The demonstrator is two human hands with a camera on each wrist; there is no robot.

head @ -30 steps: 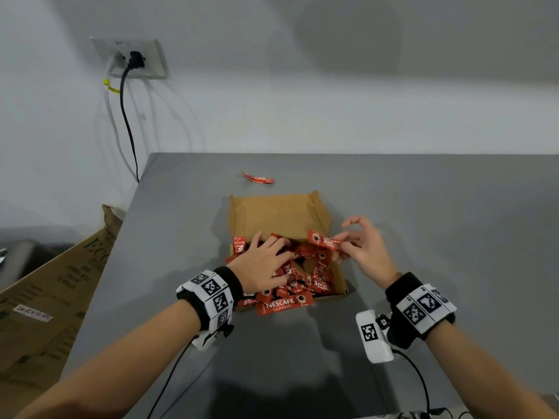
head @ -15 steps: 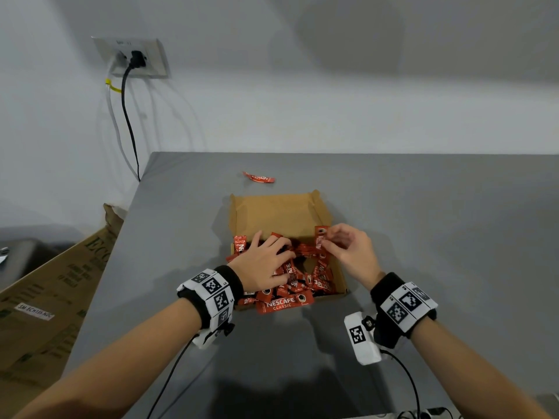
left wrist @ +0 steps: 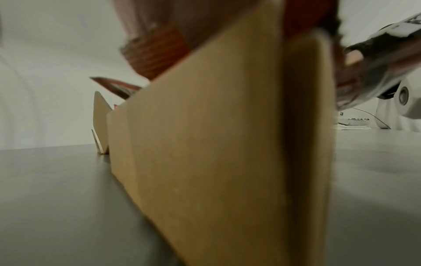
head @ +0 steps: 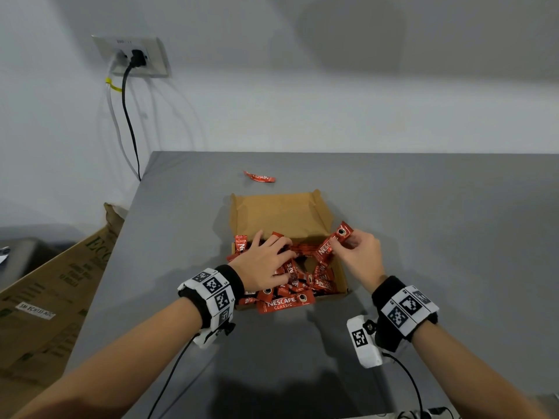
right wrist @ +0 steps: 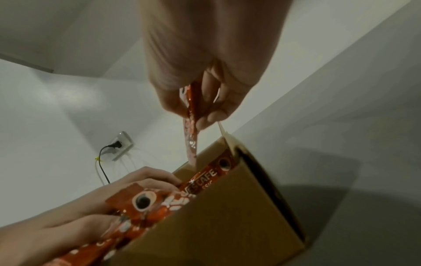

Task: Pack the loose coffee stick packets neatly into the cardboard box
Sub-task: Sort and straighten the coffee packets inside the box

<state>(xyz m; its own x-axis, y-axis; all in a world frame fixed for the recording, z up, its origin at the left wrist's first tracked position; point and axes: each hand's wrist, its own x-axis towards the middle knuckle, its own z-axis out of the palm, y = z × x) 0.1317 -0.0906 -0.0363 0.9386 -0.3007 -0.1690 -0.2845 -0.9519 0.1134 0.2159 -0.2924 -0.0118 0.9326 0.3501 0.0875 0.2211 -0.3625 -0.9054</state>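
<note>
1. Left hand [head: 262, 264]: palm down on the packets [head: 298, 281] in the near left part of the box [head: 281, 211], fingers spread and only slightly bent, pressing rather than gripping; forearm coming in from the lower left, band with square markers round the wrist.
2. Right hand [head: 358, 255]: at the right wall of the box, thumb and fingers pinching one packet [head: 334, 243], which slants up and to the right, its far end above the wall.
3. Head view only: the whole layout, with the box open on the grey tabletop [head: 438, 237], far half bare cardboard, near half a red jumble, one packet draped over the near edge, and a stray packet [head: 260, 176] lying alone on the tabletop beyond the box, well apart from both hands.
4. Left wrist view only: outer wall of the box [left wrist: 216, 153] close up and blurred, resting on the tabletop; fingers not made out here.
5. Right wrist view only: the pinch from beneath, with thumb on one face of the packet [right wrist: 190, 115], fingertips [right wrist: 210, 117] on the other, lower end dipping inside the box [right wrist: 227, 216]; left hand [right wrist: 95, 201] low at left on the packets.
6. Far left, beside the tabletop: a large carton [head: 45, 297]; on the wall above, a socket [head: 136, 57] with a black plug.
</note>
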